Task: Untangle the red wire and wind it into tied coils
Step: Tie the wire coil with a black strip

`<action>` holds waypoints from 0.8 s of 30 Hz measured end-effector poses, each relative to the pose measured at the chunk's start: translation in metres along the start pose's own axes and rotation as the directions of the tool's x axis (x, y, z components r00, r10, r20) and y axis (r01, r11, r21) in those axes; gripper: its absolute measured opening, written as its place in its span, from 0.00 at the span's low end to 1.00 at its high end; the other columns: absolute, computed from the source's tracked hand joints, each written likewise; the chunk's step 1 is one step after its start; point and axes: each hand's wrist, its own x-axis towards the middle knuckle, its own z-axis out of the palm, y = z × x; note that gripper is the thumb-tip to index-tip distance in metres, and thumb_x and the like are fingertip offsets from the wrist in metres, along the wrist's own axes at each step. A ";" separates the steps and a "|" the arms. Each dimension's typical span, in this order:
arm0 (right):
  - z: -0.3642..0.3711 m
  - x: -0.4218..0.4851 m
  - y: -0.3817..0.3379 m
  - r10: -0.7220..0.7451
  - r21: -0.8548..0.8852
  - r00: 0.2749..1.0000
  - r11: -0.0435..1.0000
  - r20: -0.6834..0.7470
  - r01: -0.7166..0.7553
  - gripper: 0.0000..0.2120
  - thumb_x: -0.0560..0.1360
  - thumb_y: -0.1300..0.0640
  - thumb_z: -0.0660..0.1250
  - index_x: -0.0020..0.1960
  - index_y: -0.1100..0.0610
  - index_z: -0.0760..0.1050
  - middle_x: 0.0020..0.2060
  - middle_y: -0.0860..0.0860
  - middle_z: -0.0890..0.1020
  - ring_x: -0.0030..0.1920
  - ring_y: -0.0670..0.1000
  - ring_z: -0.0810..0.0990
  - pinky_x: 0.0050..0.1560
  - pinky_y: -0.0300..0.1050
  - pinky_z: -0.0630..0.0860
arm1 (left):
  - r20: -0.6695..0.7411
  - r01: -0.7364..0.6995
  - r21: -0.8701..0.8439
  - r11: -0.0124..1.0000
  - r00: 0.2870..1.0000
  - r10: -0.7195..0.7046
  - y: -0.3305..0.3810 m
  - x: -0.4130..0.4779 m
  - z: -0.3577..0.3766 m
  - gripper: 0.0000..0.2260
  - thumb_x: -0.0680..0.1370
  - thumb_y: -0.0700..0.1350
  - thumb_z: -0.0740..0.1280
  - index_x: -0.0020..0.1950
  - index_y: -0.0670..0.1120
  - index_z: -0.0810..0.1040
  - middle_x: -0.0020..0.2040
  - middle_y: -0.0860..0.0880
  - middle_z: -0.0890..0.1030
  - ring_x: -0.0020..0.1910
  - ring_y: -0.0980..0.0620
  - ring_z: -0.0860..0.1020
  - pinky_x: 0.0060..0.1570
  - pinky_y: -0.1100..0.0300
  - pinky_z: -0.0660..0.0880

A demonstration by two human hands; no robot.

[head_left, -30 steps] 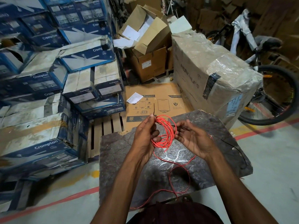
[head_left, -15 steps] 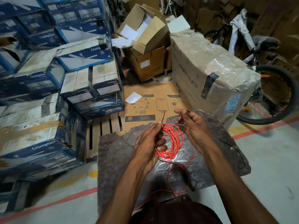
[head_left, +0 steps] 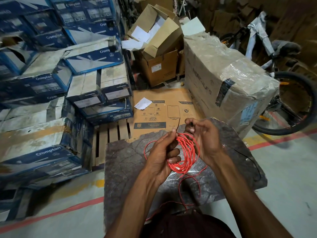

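A coil of thin red wire hangs between both hands above a dark marbled slab. My left hand grips the coil's left side with fingers curled through the loops. My right hand sits at the coil's upper right, its fingertips pinching a thin dark strand near the top of the coil. A loose red tail drops from the coil, loops over the slab and trails off its near edge. One stray loop bulges out left of my left hand.
Stacked blue and white Crompton boxes fill the left. A flat brown carton lies behind the slab on a wooden pallet. A large wrapped carton and a bicycle stand at the right. A black cable crosses the slab's right side.
The coil has grown wider as both hands moved forward over the slab. My right hand lifted from the coil's side to its top and now pinches a dark strand.
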 end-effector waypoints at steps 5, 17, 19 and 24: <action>-0.002 -0.010 0.002 -0.155 -0.231 0.987 0.963 -0.050 0.140 0.12 0.85 0.57 0.57 0.48 0.57 0.77 0.34 0.48 0.69 0.32 0.43 0.69 0.30 0.36 0.65 | -0.022 -0.008 0.030 1.000 1.000 0.009 0.000 -0.004 0.000 0.10 0.79 0.47 0.71 0.43 0.51 0.71 0.29 0.54 0.58 0.22 0.60 0.54 0.19 0.67 0.52; -0.013 -0.039 -0.013 -0.352 -0.328 0.934 0.891 -0.064 0.313 0.08 0.73 0.60 0.70 0.49 0.53 0.86 0.42 0.50 0.88 0.43 0.46 0.83 0.42 0.37 0.79 | -0.134 -0.012 0.221 0.975 0.990 0.043 0.007 -0.018 0.011 0.11 0.76 0.47 0.72 0.35 0.52 0.76 0.28 0.55 0.59 0.23 0.60 0.55 0.22 0.65 0.48; -0.009 -0.042 -0.008 -0.327 -0.186 0.942 0.933 -0.075 0.309 0.08 0.72 0.61 0.71 0.47 0.53 0.86 0.41 0.51 0.87 0.43 0.45 0.83 0.44 0.37 0.79 | -0.144 -0.022 0.331 0.943 0.987 0.073 0.010 -0.021 0.015 0.12 0.78 0.47 0.71 0.34 0.51 0.78 0.27 0.56 0.63 0.24 0.60 0.56 0.20 0.67 0.52; 0.001 -0.047 -0.001 -0.273 0.024 0.959 0.961 -0.078 0.276 0.08 0.71 0.62 0.70 0.46 0.53 0.86 0.41 0.51 0.86 0.42 0.44 0.82 0.46 0.35 0.80 | -0.113 -0.065 0.528 0.847 0.983 0.146 0.013 -0.029 0.023 0.10 0.77 0.51 0.73 0.37 0.52 0.79 0.29 0.54 0.70 0.24 0.57 0.61 0.24 0.63 0.57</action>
